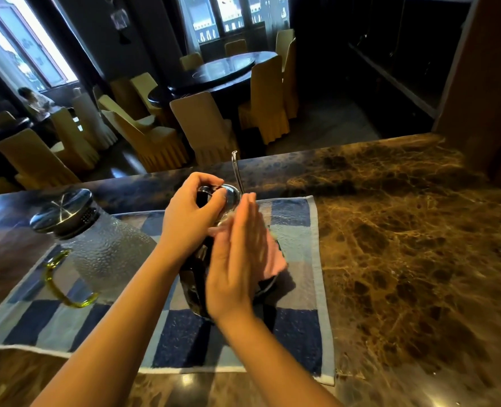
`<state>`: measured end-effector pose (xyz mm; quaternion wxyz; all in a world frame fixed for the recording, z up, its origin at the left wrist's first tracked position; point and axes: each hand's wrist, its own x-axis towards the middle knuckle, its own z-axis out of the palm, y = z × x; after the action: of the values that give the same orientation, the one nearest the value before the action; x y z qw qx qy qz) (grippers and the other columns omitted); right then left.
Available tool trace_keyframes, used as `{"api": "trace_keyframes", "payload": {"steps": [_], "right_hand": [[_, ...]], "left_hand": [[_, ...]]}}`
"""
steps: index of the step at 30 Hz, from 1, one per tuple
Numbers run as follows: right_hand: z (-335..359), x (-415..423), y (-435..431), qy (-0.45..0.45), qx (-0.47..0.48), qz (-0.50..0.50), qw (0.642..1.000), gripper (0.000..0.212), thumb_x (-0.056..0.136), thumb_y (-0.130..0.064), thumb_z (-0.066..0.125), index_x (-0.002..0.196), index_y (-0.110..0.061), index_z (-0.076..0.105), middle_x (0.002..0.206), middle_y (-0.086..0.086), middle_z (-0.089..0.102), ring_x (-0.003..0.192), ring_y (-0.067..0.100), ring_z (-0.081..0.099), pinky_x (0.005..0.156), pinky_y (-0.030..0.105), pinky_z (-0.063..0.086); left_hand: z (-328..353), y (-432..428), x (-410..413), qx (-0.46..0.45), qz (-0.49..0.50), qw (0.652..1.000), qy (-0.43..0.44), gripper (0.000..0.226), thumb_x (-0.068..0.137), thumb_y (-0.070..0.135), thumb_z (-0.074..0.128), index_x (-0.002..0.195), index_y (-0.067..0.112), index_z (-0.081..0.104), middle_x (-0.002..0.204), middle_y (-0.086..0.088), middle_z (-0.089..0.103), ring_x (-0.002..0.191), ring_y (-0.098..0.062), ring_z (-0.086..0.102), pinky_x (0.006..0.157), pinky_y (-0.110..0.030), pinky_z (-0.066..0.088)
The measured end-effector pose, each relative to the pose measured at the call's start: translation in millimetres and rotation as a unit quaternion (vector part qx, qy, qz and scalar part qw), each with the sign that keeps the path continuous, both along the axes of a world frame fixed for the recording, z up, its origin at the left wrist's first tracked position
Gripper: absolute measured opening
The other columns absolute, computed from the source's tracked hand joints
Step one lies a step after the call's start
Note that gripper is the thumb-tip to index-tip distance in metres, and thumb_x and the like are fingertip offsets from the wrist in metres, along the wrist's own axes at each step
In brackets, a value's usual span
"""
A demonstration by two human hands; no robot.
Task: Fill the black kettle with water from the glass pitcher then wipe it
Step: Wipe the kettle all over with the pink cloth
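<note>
Gripping the lid of the black kettle (194, 277), left hand (189, 218) fingers curl shut around it; kettle sits mid checkered towel (296, 333) on the marble bench (405, 245). Right hand (237, 259) lies flat, fingers straight, pressing a pink cloth (275, 259) against kettle side. Glass pitcher (96, 248) stands on towel's left part, near bench's left edge.

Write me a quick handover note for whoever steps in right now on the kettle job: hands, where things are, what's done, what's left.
Left hand: gripping the top of the black kettle, steadying it.
Right hand: open and flat, pressing a pink cloth against the kettle's side.
Glass pitcher: standing to the left on the checked towel, lid on, untouched.
The kettle stands on the same towel.
Done: filling appears finished, though the water level cannot be seen; wiping is under way.
Left: probably finish wiping the kettle, then let go.
</note>
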<state>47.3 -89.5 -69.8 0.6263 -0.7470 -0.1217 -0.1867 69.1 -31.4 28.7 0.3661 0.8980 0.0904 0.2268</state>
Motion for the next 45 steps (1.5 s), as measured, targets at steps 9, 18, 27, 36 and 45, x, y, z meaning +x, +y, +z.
{"api": "trace_keyframes", "payload": {"steps": [9,18,27,36,45], "right_hand": [[-7,-30,-21,-0.035,0.039,0.103,0.993,0.059,0.099,-0.043,0.021,0.151,-0.030,-0.003,0.162,-0.010,-0.004,0.148,0.010,-0.001,0.121,0.037,0.007],[-13,33,-41,0.151,0.041,0.051,0.986,0.043,0.097,-0.048,0.032,0.133,-0.031,0.050,0.123,-0.011,0.064,0.111,0.003,0.059,0.101,0.040,0.045],[-17,28,-78,0.280,0.213,0.069,0.934,0.034,0.102,-0.014,0.035,0.106,-0.010,0.068,0.100,0.008,0.072,0.090,0.020,0.070,0.067,0.019,0.054],[69,9,-107,0.433,0.364,0.322,0.759,0.035,0.086,-0.029,0.056,0.110,-0.006,0.068,0.111,0.021,0.069,0.092,0.034,0.069,0.082,0.046,0.056],[160,3,-64,0.409,0.263,0.560,0.671,0.022,0.082,-0.026,0.059,0.082,-0.011,0.074,0.085,0.009,0.065,0.076,0.017,0.062,0.072,0.027,0.052]], "left_hand": [[1,1,1,0.015,-0.001,1.000,0.005,0.019,0.089,0.028,0.056,0.107,0.022,0.058,0.112,0.005,0.063,0.103,-0.013,0.058,0.088,-0.031,0.047],[-1,2,1,0.016,0.003,1.000,-0.004,0.020,0.088,0.031,0.058,0.106,0.023,0.060,0.105,0.010,0.063,0.101,-0.010,0.058,0.087,-0.030,0.046],[1,2,-2,0.004,-0.019,1.000,-0.007,0.030,0.090,0.034,0.056,0.117,0.020,0.059,0.109,0.010,0.061,0.105,-0.008,0.055,0.089,-0.025,0.040],[15,2,-16,-0.192,-0.062,0.979,0.031,0.039,0.097,0.036,0.042,0.128,0.015,0.051,0.127,-0.003,0.056,0.118,-0.016,0.053,0.095,-0.026,0.044],[34,-11,-102,-0.450,-0.166,0.877,0.009,0.043,0.078,0.048,0.061,0.115,0.027,0.065,0.114,-0.002,0.072,0.104,-0.018,0.068,0.078,-0.033,0.058]]}}
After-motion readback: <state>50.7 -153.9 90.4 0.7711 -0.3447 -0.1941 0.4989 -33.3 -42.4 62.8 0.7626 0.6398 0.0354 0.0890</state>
